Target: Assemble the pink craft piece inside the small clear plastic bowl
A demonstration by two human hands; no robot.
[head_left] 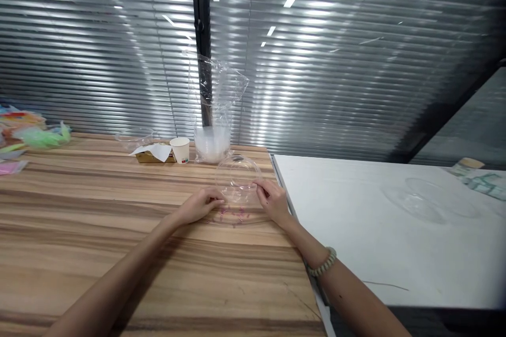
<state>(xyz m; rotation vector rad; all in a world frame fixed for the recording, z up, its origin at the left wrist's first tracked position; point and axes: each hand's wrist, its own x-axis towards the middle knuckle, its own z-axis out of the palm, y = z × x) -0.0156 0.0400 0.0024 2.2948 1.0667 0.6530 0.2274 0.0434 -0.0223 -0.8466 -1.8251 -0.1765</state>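
A clear, round plastic piece (pixel 238 171), with a smaller ring shape inside its outline, stands tilted up between my hands; whether it is a lid or a bowl I cannot tell. My right hand (pixel 272 200) pinches its right side between thumb and fingers. At its lower left, the fingers of my left hand (pixel 203 203) are closed on the edge. Just below, several small pink pieces (pixel 233 215) lie within the faint outline of a clear round dish (pixel 255 222) on the wooden table. A beaded bracelet (pixel 323 263) circles my right wrist.
Behind stand a white paper cup (pixel 181 150), a small brown box (pixel 152 153) with white paper, a clear bowl (pixel 134 136) and a clear bag (pixel 213 142) of white stuff. Coloured bags (pixel 39 134) lie far left. Clear round plastic pieces (pixel 415 202) rest on the white table (pixel 348 242).
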